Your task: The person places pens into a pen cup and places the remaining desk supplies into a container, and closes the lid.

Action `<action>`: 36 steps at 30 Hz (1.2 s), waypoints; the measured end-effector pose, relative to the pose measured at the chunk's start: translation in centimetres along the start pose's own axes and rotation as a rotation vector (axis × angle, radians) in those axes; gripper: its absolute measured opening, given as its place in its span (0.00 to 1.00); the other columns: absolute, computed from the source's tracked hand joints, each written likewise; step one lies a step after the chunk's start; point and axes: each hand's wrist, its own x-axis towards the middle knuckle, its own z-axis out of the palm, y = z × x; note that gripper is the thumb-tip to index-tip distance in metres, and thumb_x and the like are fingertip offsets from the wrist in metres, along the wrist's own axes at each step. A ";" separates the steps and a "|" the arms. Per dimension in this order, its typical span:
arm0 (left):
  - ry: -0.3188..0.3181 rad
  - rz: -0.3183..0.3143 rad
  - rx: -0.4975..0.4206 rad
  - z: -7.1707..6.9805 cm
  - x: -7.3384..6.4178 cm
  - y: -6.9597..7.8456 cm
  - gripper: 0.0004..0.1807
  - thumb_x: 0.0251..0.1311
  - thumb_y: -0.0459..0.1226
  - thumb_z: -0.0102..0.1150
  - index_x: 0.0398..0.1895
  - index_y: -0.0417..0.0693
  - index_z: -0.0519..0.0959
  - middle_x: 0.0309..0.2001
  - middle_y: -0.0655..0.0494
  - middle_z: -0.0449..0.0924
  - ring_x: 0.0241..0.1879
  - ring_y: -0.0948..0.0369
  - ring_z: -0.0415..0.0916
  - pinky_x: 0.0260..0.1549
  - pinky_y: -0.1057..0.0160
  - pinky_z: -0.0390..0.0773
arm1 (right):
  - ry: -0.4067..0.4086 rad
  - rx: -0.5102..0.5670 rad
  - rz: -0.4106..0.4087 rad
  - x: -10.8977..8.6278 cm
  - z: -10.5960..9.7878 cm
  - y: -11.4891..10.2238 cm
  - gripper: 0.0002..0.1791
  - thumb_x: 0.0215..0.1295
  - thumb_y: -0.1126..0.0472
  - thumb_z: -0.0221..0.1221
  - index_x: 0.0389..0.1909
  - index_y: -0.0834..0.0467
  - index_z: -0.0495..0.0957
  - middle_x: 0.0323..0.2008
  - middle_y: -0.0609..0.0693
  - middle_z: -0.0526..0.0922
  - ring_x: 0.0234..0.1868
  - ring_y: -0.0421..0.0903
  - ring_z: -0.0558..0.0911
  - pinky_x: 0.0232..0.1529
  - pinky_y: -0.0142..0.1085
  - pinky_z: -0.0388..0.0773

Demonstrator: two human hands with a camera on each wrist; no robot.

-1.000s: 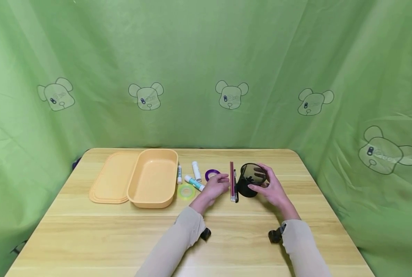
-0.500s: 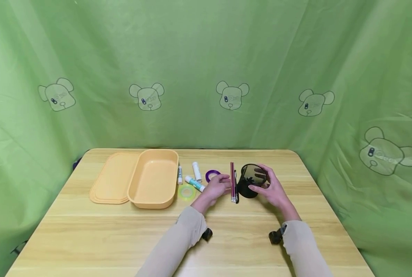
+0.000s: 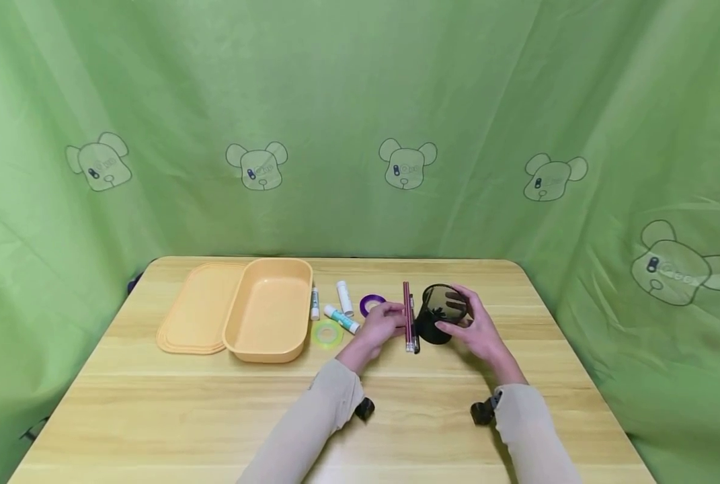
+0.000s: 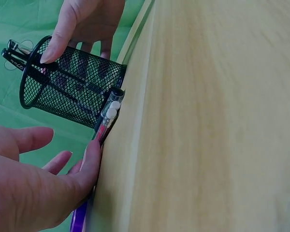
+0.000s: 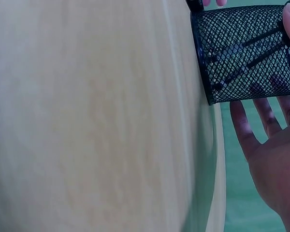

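Black mesh cup (image 3: pixel 435 329) stands at the right-hand part of the table (image 3: pixel 184 417), mouth up, with dark pens (image 4: pixel 15 54) inside; at least one protrudes past the rim. Right hand (image 3: pixel 479 331) grips the cup from its right side, thumb on the near wall, fingers round the far one. Left hand (image 3: pixel 379 329) holds nothing clamped: digits loosely apart, one touching the dark-red pencils (image 3: pixel 407 323). Pencils lie side by side, white erasers toward the person; a black pen (image 3: pixel 417 338) lies along them, just beside the cup. Hands are apart, pencils and cup between.

Left of these: purple tape roll (image 3: pixel 364 306), partly behind the left hand; green tape roll (image 3: pixel 317 335); three glue sticks (image 3: pixel 342 319). Farther left: peach box (image 3: pixel 269 312), flat lid (image 3: pixel 190 319) along its left side. Beige sleeves (image 3: pixel 329 400) on both arms. Green curtain (image 3: pixel 335 81) with bear faces behind the table.
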 end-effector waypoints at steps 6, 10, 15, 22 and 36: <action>0.000 0.003 -0.011 -0.1 0.3 -0.1 0.25 0.67 0.23 0.56 0.67 0.27 0.70 0.58 0.29 0.79 0.59 0.40 0.81 0.64 0.48 0.81 | 0.004 0.001 0.000 0.2 0.1 0.1 0.54 0.60 0.64 0.74 0.81 0.51 0.51 0.76 0.65 0.62 0.75 0.67 0.63 0.75 0.68 0.59; -0.001 0.000 0.025 0.1 0.4 -0.1 0.23 0.69 0.24 0.56 0.66 0.27 0.71 0.59 0.31 0.79 0.57 0.43 0.82 0.62 0.51 0.82 | 0.006 -0.003 -0.002 0.2 0.1 0.0 0.54 0.60 0.63 0.74 0.81 0.51 0.51 0.76 0.65 0.62 0.75 0.66 0.63 0.75 0.67 0.60; 0.039 0.034 0.186 0.8 0.4 -0.2 0.22 0.64 0.22 0.60 0.62 0.29 0.74 0.55 0.36 0.81 0.50 0.50 0.84 0.54 0.58 0.87 | 0.010 -0.015 -0.013 0.3 0.0 0.0 0.53 0.61 0.63 0.73 0.81 0.52 0.52 0.75 0.65 0.64 0.74 0.66 0.64 0.74 0.66 0.62; 0.089 0.091 0.384 1.3 0.4 -0.5 0.25 0.53 0.20 0.69 0.56 0.32 0.77 0.49 0.39 0.83 0.42 0.56 0.84 0.45 0.66 0.87 | 0.006 -0.005 -0.014 0.1 0.0 0.1 0.53 0.61 0.64 0.73 0.81 0.52 0.52 0.75 0.65 0.63 0.74 0.65 0.64 0.74 0.66 0.62; 0.173 0.106 0.540 1.5 0.3 0.0 0.30 0.45 0.19 0.72 0.57 0.37 0.79 0.44 0.46 0.88 0.40 0.60 0.84 0.43 0.66 0.87 | 0.005 -0.011 -0.018 0.1 0.1 0.1 0.53 0.61 0.63 0.73 0.81 0.52 0.51 0.75 0.65 0.64 0.74 0.66 0.64 0.74 0.68 0.61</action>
